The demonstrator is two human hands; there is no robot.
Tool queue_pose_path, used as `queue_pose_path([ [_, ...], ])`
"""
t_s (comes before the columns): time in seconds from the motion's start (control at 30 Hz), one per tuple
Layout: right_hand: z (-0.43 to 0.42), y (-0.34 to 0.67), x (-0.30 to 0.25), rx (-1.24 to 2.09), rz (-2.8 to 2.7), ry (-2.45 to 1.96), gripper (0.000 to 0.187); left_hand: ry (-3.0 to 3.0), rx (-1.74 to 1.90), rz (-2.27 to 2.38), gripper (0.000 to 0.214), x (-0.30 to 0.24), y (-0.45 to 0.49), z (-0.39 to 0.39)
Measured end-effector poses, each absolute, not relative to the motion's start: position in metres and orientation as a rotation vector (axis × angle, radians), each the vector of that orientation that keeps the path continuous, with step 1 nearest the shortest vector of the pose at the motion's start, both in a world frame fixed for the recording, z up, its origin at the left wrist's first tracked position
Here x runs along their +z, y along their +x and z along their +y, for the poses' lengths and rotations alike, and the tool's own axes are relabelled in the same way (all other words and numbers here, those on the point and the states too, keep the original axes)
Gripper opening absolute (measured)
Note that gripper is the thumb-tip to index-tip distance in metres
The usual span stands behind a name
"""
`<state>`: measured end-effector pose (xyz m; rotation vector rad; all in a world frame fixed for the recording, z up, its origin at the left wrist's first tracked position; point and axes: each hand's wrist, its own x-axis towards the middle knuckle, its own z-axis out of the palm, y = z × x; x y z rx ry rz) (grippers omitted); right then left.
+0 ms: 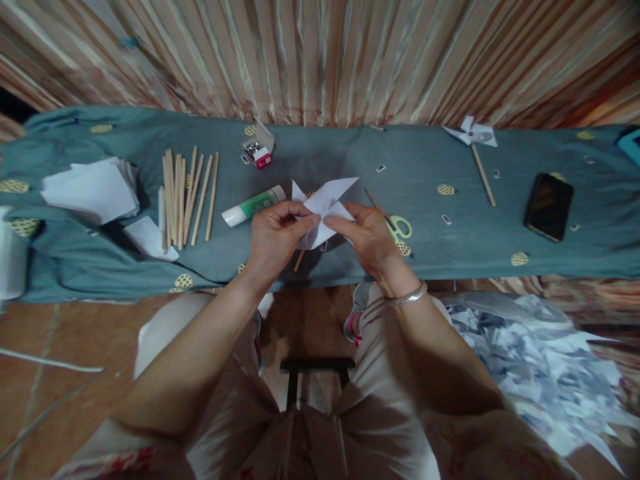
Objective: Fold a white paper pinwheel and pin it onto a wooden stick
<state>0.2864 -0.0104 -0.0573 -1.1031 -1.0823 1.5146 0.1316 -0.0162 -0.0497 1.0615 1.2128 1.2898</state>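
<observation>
A white paper pinwheel is held over the near middle of the cloth, its blades folded in towards the centre. My left hand pinches it from the left, thumb at the centre. From the right, my right hand grips the folded paper, its thumb also close to the middle. Below the paper the end of a wooden stick shows; whether it touches the pinwheel I cannot tell. A glue stick lies just left of my left hand. Scissors with light green handles lie beside my right hand.
Several wooden sticks and a stack of white paper are on the left. A small open box of metal pins stands behind. At right lie a pinwheel on a stick and a phone. Paper scraps fill a floor bag.
</observation>
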Motion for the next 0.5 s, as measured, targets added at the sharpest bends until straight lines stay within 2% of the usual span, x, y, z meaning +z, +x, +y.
queue_pose_path([
  [0.5,-0.0100,0.2847,-0.0577,1.419,-1.115,-1.115,0.014,1.094,1.284,1.251,0.016,-0.0522,0.1320,-0.0129],
])
